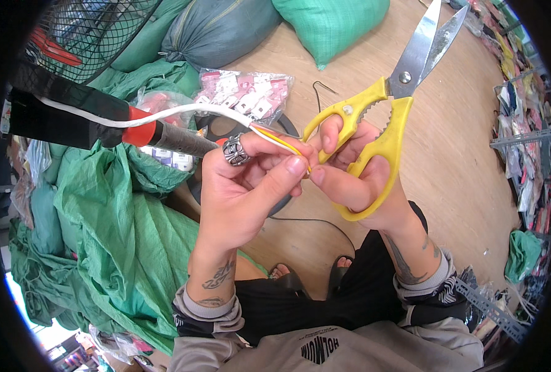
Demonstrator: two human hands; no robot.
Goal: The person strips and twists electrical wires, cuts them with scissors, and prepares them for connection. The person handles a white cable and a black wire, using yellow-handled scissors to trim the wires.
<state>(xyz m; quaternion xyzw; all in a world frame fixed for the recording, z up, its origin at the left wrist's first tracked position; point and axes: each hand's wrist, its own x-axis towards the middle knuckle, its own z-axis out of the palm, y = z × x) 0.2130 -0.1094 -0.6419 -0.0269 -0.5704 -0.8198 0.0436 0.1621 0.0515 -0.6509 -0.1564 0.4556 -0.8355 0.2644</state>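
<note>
A white-sheathed cable [185, 109] arches from the black body of a fan [55, 102] to my hands. Its stripped end splits into thin inner wires, among them a yellow wire [283, 141] and a white one. My left hand [235, 195], wearing a ring, pinches these wires between thumb and index finger. My right hand [365, 177] has its fingers through the handles of yellow kitchen scissors [396, 136]; the blades point up and away, slightly parted. The right thumb and index fingertips meet the wire ends beside the left thumb. The exact wire tips are partly hidden by fingers.
The fan's grey pole [192, 141] and round black base [199, 197] stand behind my left hand. Green sacks [334, 25] and green sheeting [126, 242] lie around, with a bag of pink-and-white packets [244, 93]. Loaded shelves [526, 139] line the right side.
</note>
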